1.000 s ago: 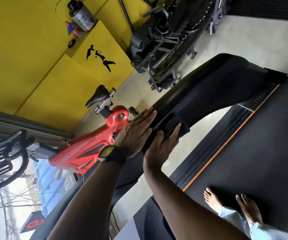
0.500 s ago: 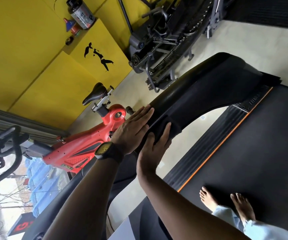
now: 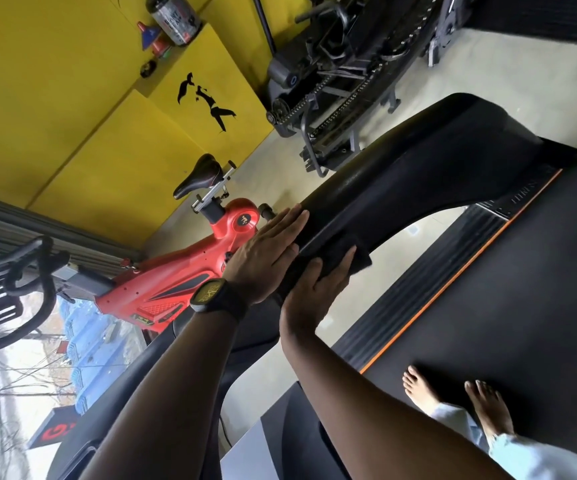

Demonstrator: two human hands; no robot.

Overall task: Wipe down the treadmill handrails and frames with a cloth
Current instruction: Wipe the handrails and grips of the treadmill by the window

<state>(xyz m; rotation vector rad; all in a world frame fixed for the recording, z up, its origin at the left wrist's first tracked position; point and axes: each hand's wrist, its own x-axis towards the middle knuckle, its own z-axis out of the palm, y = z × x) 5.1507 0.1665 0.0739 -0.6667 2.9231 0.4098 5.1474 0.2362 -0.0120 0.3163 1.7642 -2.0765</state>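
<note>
Head view, tilted, looking down along both bare forearms.

Pressing with the left hand [image 3: 266, 254], flat and wide, fingers straight and together, on the outer face of the black treadmill frame [image 3: 418, 174], fingertips up at its rounded top edge. Wearing a black watch [image 3: 212, 296] with a yellow-marked face on that wrist.

Pressing with the right hand [image 3: 314, 289], likewise flat with fingers straight, against a dark cloth [image 3: 352, 251] on the inner face of the same frame, just above the lower edge of its arch. Gripping with neither hand: cloth merely pinned under straight fingers. Cannot tell whether the cloth wraps over to the side under the left palm. Hands just beside each other, with the frame's edge between them.

Standing with bare feet [image 3: 418, 389] on the black belt [image 3: 529, 299], near its left edge, beside the orange stripe [image 3: 453, 280] and the ribbed side rail [image 3: 415, 292]. Light trouser hems at the ankles.

Beyond the frame, on the pale floor [image 3: 508, 64]: a red exercise bike [image 3: 162, 289] with a black saddle [image 3: 198, 176], close behind the left hand. Further off, a black chain-driven machine [image 3: 332, 74] near the yellow wall [image 3: 55, 98]. Up on the wall's ledge, a labelled canister [image 3: 174, 17].
</note>
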